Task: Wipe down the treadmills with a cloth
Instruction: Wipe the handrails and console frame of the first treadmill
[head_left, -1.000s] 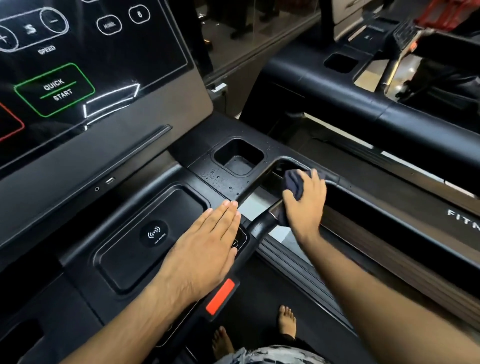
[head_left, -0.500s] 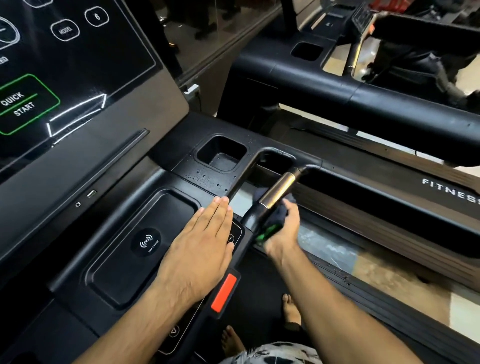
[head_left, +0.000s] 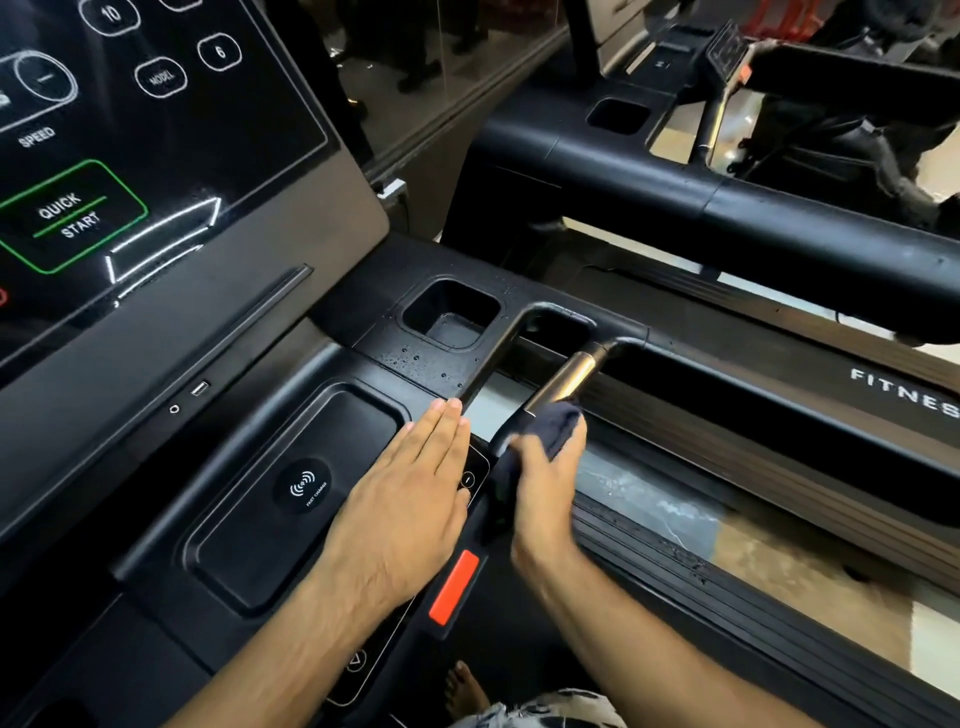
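Navy cloth (head_left: 560, 427) sits bunched in the right hand (head_left: 545, 467), whose fingers are wrapped round it and round the inner handle (head_left: 621, 344) of the treadmill (head_left: 358, 312). The grip is clamped on cloth and bar together, though the hand is smeared with blur, so how hard it squeezes I cannot tell. What matters from where I stand is the line of that handle. It runs slantwise, away from the person and to their right, from the black bend near the console edge up to the elbow where it joins the side rail. The cloth is at the lower end of the bronze-looking metal sleeve (head_left: 569, 375), which lies bare just beyond the knuckles, up and to the right of the grip. Any stroke, I'd judge, has to follow that slant and slide along the bar rather than across it, with the sleeve the nearest stretch not under the cloth. The right hand is plainly the one placed for it. The left hand (head_left: 410, 499) lies flat, fingers straight and together, palm down on the rim of the tray (head_left: 270, 545) just beside the handle, holding nothing and seemingly only bracing. Droplets (head_left: 415, 358) speckle the console by the cup holder (head_left: 452, 332), up and to the left, nearer the left hand than the cloth. A second treadmill (head_left: 753, 218) stands well apart on the right.
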